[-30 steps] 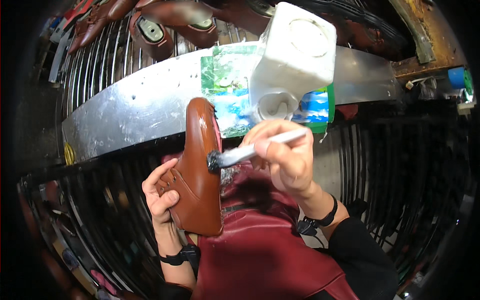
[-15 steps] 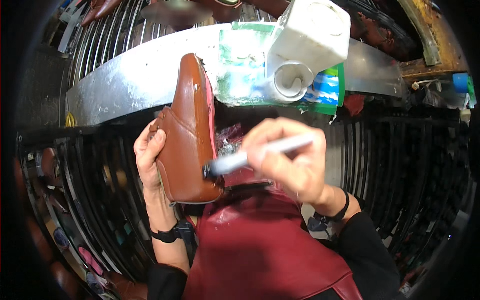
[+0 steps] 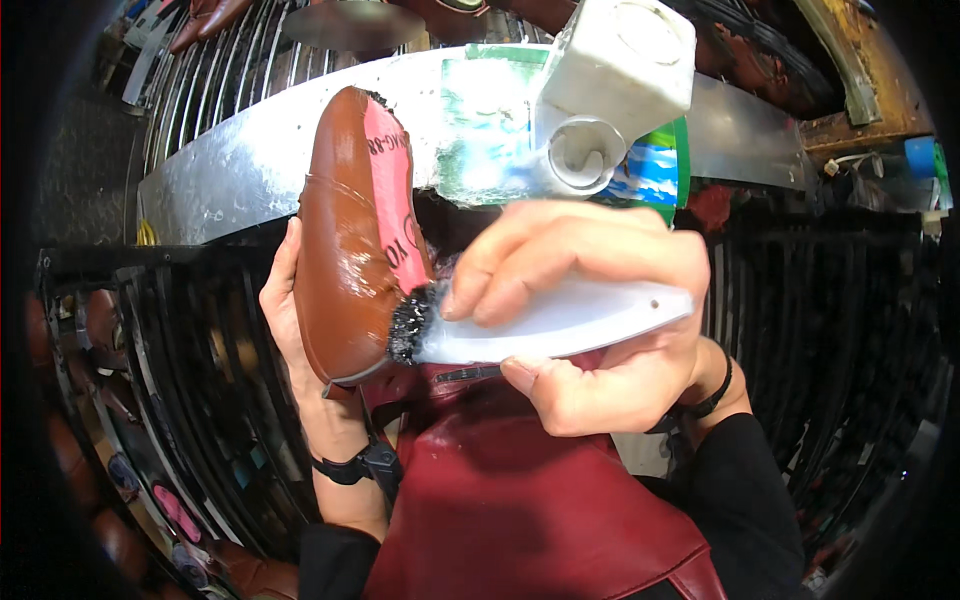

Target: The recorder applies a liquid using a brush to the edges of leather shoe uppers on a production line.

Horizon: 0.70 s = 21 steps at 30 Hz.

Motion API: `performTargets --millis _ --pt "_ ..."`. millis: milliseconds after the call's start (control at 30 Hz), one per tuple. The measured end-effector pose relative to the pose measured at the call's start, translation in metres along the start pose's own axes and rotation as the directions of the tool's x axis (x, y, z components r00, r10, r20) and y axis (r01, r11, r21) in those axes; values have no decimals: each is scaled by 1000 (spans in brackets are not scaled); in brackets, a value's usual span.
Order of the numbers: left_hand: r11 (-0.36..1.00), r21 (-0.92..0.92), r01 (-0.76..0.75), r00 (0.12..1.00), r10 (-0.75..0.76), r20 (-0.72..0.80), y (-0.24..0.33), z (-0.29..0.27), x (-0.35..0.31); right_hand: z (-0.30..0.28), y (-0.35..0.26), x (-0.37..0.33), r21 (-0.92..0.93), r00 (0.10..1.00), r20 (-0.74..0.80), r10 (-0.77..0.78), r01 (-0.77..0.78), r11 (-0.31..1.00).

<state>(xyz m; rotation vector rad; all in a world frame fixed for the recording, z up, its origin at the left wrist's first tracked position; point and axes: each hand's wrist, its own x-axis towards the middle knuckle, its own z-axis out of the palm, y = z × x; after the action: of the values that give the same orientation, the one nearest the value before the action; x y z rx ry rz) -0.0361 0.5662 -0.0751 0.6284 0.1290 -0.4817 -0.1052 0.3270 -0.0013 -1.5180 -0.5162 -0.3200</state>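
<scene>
While the left hand (image 3: 284, 295) gripped it from its left side, the digits partly hidden behind, one brown leather shoe (image 3: 340, 250) was held up before the person, toe pointing away, tilted so that its pink underside (image 3: 392, 205) showed along the right; right hand (image 3: 625, 255), closed around one brush, pale handle (image 3: 560, 330), black bristles (image 3: 408, 325) touching the shoe near the heel, where leather met underside; one dark red apron (image 3: 520, 490), worn by the person, below the shoe; one metal worktop (image 3: 235, 145), beyond the hands; one green-and-blue sheet (image 3: 485, 115), on that worktop; one white container (image 3: 620, 75), on the sheet, its round opening facing the person; further brown shoes (image 3: 210, 18), at the far edge, partly cut off
</scene>
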Motion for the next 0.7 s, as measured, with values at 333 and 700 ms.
performTargets --millis 333,700 --pt "229 939 -255 874 470 123 -31 -35 -19 -32 50 62 237 993 111 38 -63 970" --pt "774 585 -243 898 407 -166 52 -11 73 17 97 -1 862 551 -252 796 -245 443"
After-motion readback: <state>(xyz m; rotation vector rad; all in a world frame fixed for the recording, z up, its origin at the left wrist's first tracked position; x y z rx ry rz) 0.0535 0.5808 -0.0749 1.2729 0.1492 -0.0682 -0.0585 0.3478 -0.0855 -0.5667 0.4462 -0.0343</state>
